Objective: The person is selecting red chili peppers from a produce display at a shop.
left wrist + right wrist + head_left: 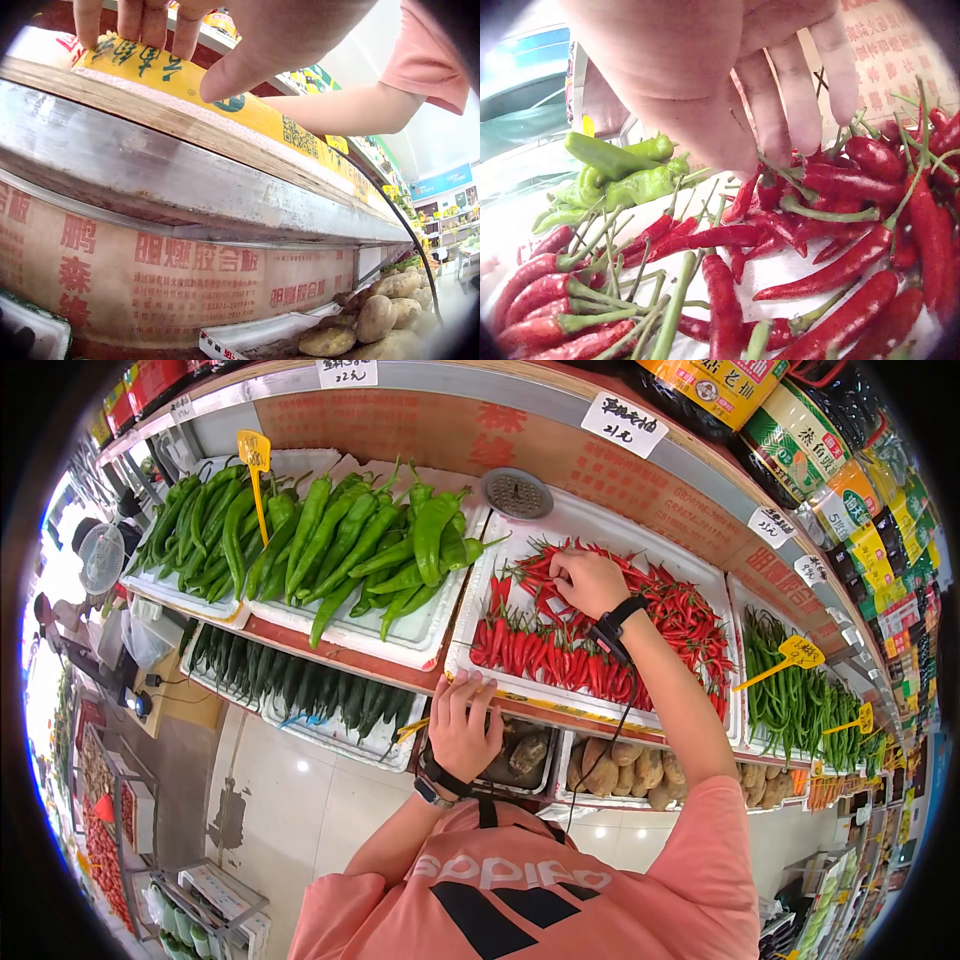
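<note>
Over the white foam tray (462,645), my right hand (592,582) reaches down into loose red chili peppers (690,615). In the right wrist view its fingertips (802,142) point down among the chilies, and a thin stem and a bit of red show between thumb and fingers. More red chilies (540,657) lie lined up along the tray's front, stems toward the back. My left hand (463,728) rests at the tray's front left corner. In the left wrist view its fingers lie over the yellow tape (161,75) on the edge, the thumb (225,79) against the front.
Large green peppers (350,540) fill trays on the left; thin green chilies (785,690) lie on the right. Below are cucumbers (300,675) and potatoes (630,765). A metal scoop-like round piece (517,493) sits behind the tray. A black cable (622,725) hangs from my right wrist.
</note>
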### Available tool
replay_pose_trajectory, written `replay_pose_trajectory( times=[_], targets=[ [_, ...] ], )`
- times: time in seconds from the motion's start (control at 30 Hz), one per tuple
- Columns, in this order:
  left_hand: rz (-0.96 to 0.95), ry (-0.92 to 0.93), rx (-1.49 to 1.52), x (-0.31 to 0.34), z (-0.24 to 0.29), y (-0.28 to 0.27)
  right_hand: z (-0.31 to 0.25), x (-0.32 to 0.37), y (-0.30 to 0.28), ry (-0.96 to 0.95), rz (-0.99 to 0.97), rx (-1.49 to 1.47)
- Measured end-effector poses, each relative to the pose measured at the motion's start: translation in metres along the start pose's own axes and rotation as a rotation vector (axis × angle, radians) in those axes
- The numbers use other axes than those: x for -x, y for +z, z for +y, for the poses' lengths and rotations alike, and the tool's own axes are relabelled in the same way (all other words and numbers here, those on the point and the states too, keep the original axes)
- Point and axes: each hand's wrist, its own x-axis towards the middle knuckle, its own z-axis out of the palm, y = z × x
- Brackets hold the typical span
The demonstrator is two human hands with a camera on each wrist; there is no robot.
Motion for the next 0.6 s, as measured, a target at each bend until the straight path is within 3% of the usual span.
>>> replay_pose_trajectory(
  times=[0.17,0.47,0.6],
  targets=[
    [0.007,0.006,0.007,-0.001,0.002,0.0,0.002,0.005,0.0,-0.033,0.006,-0.049],
    [-0.01,-0.01,0.0,-0.001,0.002,-0.002,0.0,0.004,0.015,-0.103,0.012,0.14],
    [-0.027,-0.017,0.013,0.001,0.0,0.0,-0.002,0.001,0.011,-0.04,0.036,0.063]
  ],
)
